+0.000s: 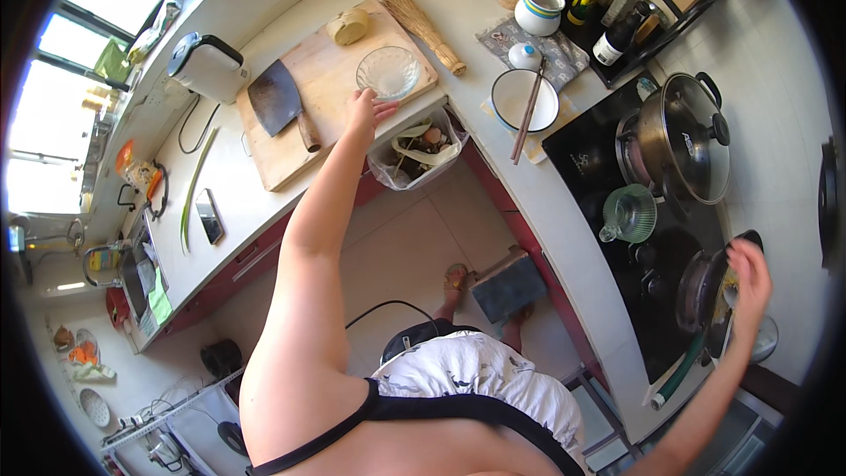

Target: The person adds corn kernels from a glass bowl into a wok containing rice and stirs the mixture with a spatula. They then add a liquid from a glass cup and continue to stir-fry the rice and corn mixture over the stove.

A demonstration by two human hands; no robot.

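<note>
My left hand (371,111) is at the near rim of a clear glass bowl (388,73) on a wooden cutting board (330,89). Its fingers are spread, with no grip on the bowl visible. Left of it on the board lies a cleaver (276,99) with a wooden handle; a pale yellow, round-cut piece of food (348,26) sits behind. Far to the right, my right hand (752,277) is over a dark pan (715,317) with a green handle on the rear burner side. Its fingers are curled; whether they pinch something is unclear. Yellow food shows in the pan.
A lidded pot (667,139) and a ribbed glass cup (628,213) stand on the black cooktop (581,152). Chopsticks (529,112) rest across a white enamel bowl (512,102). A lined waste bin (416,172) hangs below the board; a dark box (509,287) is by my feet.
</note>
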